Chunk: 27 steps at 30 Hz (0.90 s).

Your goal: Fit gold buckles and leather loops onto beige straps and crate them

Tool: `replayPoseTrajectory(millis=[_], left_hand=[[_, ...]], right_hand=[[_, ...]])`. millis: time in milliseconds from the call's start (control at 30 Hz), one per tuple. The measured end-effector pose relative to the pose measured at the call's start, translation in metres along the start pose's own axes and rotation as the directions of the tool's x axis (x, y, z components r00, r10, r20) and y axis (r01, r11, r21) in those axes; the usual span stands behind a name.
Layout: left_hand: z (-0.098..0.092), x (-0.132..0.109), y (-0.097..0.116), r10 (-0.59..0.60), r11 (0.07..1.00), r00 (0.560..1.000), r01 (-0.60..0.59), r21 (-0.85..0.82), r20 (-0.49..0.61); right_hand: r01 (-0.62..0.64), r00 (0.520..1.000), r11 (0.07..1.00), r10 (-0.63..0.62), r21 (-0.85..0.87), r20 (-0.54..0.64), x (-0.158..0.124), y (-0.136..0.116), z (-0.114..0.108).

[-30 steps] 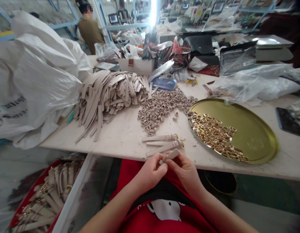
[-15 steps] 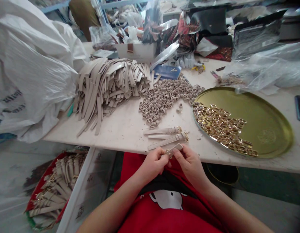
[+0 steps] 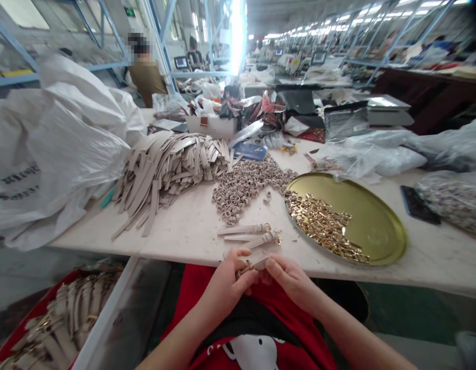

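On my feed, the left hand (image 3: 227, 289) and the right hand (image 3: 289, 281) are both clenched on a short beige strap (image 3: 260, 263), held just off the near edge of the white table (image 3: 176, 241), above the red shirt (image 3: 207, 293). The left fingers (image 3: 238, 255) curl around one end, where a small gold-coloured piece seems to sit, though they hide most of it. The right hand pinches the strap between thumb and fingers. Neither hand has let go.

I judge the step in hand to be close work at that strap end, and the next move calls for a steady pinch while that end is lined up.

I use the gold tray (image 3: 380, 226) as my landmark. Loose gold buckles (image 3: 318, 226) lie on it. Just left of it are two buckled straps (image 3: 247, 229), with a heap of beige loops (image 3: 241, 187) behind them. Farther left is a pile of beige strips (image 3: 172, 164). A red-lined bin (image 3: 41, 303) of buckled straps (image 3: 64, 324) sits well left of the tray, below table level.
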<state>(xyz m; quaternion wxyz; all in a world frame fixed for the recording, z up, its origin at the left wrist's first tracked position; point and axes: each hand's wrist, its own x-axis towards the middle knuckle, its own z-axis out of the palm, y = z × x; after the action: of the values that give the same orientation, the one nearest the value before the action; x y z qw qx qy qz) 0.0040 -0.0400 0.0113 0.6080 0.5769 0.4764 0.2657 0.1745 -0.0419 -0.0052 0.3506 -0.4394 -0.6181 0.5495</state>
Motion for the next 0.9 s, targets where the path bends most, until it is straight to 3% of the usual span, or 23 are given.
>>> replayPoseTrajectory(millis=[67, 100, 167, 300, 433, 600, 733, 900], left_hand=[[-0.002, 0.005, 0.000, 0.029, 0.999, 0.999, -0.030, 0.021, 0.039], [-0.004, 0.008, 0.000, 0.021, 0.999, 0.999, -0.022, 0.029, 0.035], [-0.008, 0.017, -0.002, -0.021, 1.000, 1.000, 0.021, 0.006, -0.010], [-0.017, 0.038, -0.008, -0.062, 0.996, 0.996, 0.057, -0.065, -0.071], [-0.026, 0.054, -0.015, -0.058, 0.997, 0.991, 0.052, -0.054, -0.118], [-0.030, 0.066, -0.018, -0.085, 0.996, 0.991, 0.081, -0.045, -0.104], [-0.029, 0.065, -0.016, -0.088, 0.996, 0.991, 0.086, -0.029, -0.104], [-0.027, 0.055, -0.014, -0.061, 0.998, 0.992, 0.059, -0.022, -0.113]], right_hand=[[-0.022, 1.000, 0.992, 0.020, -0.127, -0.016, 0.022, 0.003, -0.026], [-0.039, 0.991, 0.968, 0.007, -0.246, -0.130, 0.037, 0.006, -0.042], [-0.113, 0.944, 0.779, -0.109, -0.617, -0.311, 0.070, 0.014, -0.072], [-0.166, 0.930, 0.604, -0.168, -0.779, -0.328, 0.131, 0.029, -0.109], [-0.194, 0.943, 0.466, -0.154, -0.864, -0.295, 0.165, 0.040, -0.118], [-0.206, 0.968, 0.356, -0.059, -0.911, -0.242, 0.182, 0.049, -0.126], [-0.196, 0.976, 0.323, -0.023, -0.926, -0.215, 0.185, 0.056, -0.130], [-0.166, 0.983, 0.355, -0.017, -0.920, -0.184, 0.186, 0.057, -0.133]])
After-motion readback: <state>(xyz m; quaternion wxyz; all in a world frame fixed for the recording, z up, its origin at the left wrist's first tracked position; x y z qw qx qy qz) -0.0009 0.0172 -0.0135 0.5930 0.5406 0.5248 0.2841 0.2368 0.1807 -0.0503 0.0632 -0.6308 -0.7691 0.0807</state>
